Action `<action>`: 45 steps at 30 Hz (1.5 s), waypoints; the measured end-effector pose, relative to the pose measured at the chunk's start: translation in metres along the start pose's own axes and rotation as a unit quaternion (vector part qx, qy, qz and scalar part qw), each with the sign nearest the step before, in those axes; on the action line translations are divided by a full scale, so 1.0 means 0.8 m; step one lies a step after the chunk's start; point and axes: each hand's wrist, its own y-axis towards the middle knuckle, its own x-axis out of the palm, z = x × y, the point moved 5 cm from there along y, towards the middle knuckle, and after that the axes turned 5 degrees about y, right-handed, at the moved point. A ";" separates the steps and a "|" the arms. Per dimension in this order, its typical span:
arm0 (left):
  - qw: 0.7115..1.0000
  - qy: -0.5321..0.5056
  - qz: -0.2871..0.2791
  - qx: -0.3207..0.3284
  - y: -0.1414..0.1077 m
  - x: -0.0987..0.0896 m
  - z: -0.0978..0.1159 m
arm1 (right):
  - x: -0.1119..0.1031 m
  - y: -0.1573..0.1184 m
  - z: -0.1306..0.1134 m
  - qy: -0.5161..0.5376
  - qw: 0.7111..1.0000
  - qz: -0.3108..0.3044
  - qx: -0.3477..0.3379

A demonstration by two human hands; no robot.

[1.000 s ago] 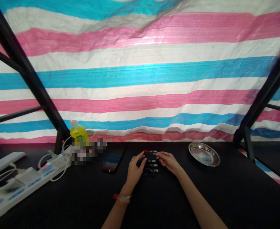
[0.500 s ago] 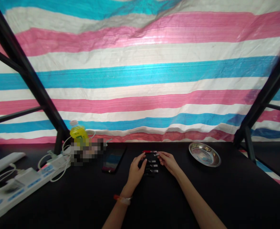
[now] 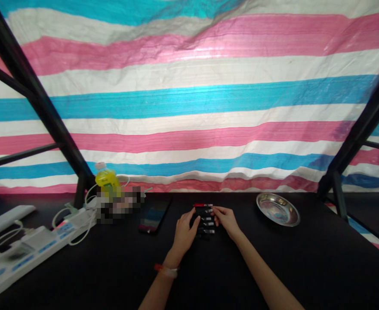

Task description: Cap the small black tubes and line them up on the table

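A column of marker-like pens lies crosswise on the black table between my hands. The farthest is a red marker (image 3: 202,205); nearer lie several black markers (image 3: 207,231) with pale printing near their right ends. My right hand (image 3: 227,220) pinches the right end of the second one, a black marker (image 3: 207,211), between thumb and fingertips. My left hand (image 3: 185,229) rests at the left ends of the row, thumb and forefinger spread apart. Its fingertips are close to the red and black markers, and whether they touch is hard to see.
A dark phone or tablet (image 3: 154,216) lies left of my hands, near a yellow bottle (image 3: 108,181) and a blurred patch. A white power strip (image 3: 24,260) with plugs and cables runs along the left. To the right sits a shallow metal dish (image 3: 278,209). Black frame bars and striped sheeting stand behind.
My right fingertips have shifted slightly with the second black marker, which now lies more in line with the others. My left hand has barely moved.
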 end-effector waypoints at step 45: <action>0.997 0.049 0.050 0.037 -0.002 -0.007 0.006 | -0.004 0.003 0.009 -0.102 0.994 0.044 -0.009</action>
